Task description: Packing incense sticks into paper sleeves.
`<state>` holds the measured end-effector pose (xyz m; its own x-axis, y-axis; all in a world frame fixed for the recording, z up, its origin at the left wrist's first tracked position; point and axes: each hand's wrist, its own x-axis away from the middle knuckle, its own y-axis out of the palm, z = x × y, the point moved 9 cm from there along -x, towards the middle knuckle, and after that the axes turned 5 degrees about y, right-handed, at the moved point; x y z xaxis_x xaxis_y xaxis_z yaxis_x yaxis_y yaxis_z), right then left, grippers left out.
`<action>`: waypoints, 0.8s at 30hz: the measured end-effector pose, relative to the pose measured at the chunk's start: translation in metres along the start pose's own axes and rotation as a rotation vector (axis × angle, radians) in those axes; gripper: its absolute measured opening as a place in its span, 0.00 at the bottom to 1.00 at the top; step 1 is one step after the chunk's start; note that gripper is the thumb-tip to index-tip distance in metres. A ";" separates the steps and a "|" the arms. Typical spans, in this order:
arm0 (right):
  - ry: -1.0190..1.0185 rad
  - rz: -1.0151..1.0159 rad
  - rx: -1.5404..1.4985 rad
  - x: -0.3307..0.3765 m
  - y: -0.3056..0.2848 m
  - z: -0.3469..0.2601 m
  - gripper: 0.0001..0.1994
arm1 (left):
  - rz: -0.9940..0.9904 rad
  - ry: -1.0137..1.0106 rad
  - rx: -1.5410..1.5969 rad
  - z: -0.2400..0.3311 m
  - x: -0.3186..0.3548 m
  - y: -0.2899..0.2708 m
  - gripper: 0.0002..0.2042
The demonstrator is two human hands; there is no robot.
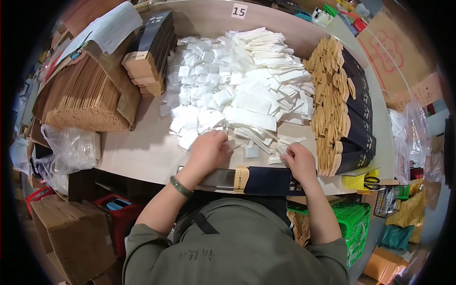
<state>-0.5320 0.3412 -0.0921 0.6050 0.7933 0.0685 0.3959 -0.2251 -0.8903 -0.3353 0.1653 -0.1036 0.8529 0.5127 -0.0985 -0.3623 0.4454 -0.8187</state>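
My left hand (209,151), with a green bangle on its wrist, is closed at the near edge of a heap of small white packets (223,95). Its fingertips point inward, and what they grip, if anything, is too small to make out. To the right, my right hand (300,161) makes a pinch beside some narrow white paper strips (254,137); its contents cannot be made out either. Between the hands lies a small pale square packet (251,152). Along the table's front edge rests a dark blue paper sleeve (270,180) with a tan end, beside a grey shiny strip (216,180).
Stacked dark blue and tan sleeves (349,109) line the right side. At left stand a carton of brown paper pieces (88,102), a sleeve bundle (152,52) and a clear plastic bag (71,147). Scissors (372,182) sit by a yellow holder; a green basket (351,228) is below.
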 end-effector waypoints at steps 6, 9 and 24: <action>-0.425 0.142 0.027 -0.006 -0.022 -0.022 0.09 | 0.512 0.200 0.061 0.020 0.074 -0.084 0.03; -0.341 0.047 -0.244 -0.045 -0.029 -0.051 0.08 | 0.265 -0.059 0.232 -0.019 0.093 -0.061 0.05; -0.450 0.126 -0.128 -0.065 0.008 -0.054 0.06 | 0.062 0.068 0.073 0.001 0.092 -0.037 0.04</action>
<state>-0.5304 0.2574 -0.0789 0.3061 0.9150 -0.2626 0.4375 -0.3802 -0.8149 -0.2439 0.1961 -0.0816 0.8506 0.4909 -0.1883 -0.4397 0.4678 -0.7667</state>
